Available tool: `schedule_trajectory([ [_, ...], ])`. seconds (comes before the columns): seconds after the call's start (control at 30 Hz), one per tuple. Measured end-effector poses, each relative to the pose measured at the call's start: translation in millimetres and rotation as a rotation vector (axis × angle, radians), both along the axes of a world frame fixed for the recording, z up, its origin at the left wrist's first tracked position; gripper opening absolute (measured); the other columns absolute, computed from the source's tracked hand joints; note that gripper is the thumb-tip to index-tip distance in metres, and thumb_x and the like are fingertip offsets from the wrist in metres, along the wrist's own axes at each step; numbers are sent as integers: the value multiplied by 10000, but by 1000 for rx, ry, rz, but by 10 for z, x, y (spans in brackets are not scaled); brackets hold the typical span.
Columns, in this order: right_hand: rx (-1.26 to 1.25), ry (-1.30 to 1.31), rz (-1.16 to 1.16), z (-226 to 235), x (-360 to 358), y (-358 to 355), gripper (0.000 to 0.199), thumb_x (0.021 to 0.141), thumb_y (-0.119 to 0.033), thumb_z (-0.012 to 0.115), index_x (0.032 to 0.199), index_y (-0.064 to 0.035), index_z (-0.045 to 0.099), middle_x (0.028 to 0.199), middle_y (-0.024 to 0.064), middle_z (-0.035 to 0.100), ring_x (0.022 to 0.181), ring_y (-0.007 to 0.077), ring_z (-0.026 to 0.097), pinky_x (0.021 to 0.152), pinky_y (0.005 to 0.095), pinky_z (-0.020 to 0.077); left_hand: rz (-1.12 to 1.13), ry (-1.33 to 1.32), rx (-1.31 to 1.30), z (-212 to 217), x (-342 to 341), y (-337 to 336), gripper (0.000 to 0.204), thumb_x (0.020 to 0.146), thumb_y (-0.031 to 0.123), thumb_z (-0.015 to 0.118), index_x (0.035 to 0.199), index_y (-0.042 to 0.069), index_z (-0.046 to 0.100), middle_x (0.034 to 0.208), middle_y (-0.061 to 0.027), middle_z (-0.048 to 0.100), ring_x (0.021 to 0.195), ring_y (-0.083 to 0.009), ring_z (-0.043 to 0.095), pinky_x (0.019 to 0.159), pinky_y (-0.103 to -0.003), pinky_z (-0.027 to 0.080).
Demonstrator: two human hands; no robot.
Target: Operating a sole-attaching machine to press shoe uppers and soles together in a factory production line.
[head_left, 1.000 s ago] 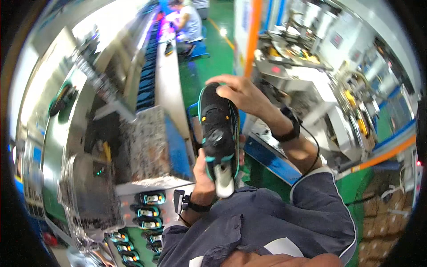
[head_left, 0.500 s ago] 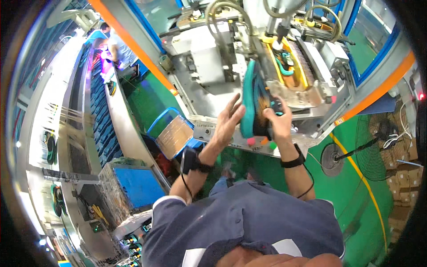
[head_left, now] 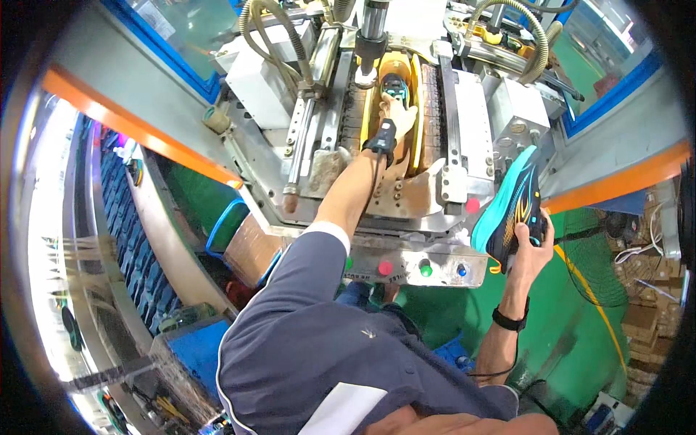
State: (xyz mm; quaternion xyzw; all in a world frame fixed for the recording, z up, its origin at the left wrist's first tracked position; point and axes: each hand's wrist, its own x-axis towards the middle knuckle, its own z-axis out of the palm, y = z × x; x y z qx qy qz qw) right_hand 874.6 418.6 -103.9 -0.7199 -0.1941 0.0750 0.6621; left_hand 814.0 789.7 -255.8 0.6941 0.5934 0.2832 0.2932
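Note:
In my right hand [head_left: 533, 250] is a dark sneaker [head_left: 516, 206] with orange markings and a thick teal sole, held up on its side at the machine's front right. My fingers wrap its heel end. My left arm stretches forward into the press machine [head_left: 406, 199]. There my left hand [head_left: 397, 116] is closed on a second dark-and-teal shoe [head_left: 394, 85], which sits between the yellow side walls [head_left: 417, 119] of the machine's cradle. My fingertips are partly hidden against that shoe. A vertical metal ram [head_left: 371, 47] stands just left of it.
Coloured push buttons [head_left: 426, 270] line the machine's front panel. Orange-edged frame posts [head_left: 145, 145] flank it on both sides. At left run a conveyor [head_left: 156, 225] and a blue-rimmed bin with cardboard [head_left: 250, 246]. A black fan [head_left: 594, 254] and stacked cartons [head_left: 641, 326] stand at right.
My left hand has left the side of the held sneaker and reached into the press, onto the shoe there. My right hand has carried its sneaker to the right. The view has turned left-to-right across the machine.

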Motion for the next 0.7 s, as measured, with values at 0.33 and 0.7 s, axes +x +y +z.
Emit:
schedule_trajectory([
  [0.33,-427,-266,181,288,731,1739,379,738,-226,754,1025,3,658,881,62,661,783,117,582,715,281,473,-119,-1045,-745,438,-1188,-112,311,767,106,716,1032,-25,621,945,-121,678,844,-225,656,730,-344,528],
  [0.7,-641,-948,483,-1161,22,4045,488,753,-327,690,1022,56,551,893,245,666,863,375,661,746,407,532,291,-1012,-471,1724,-4104,-2441,520,775,90,673,1245,-42,494,1092,-94,604,997,-180,589,893,-299,464],
])
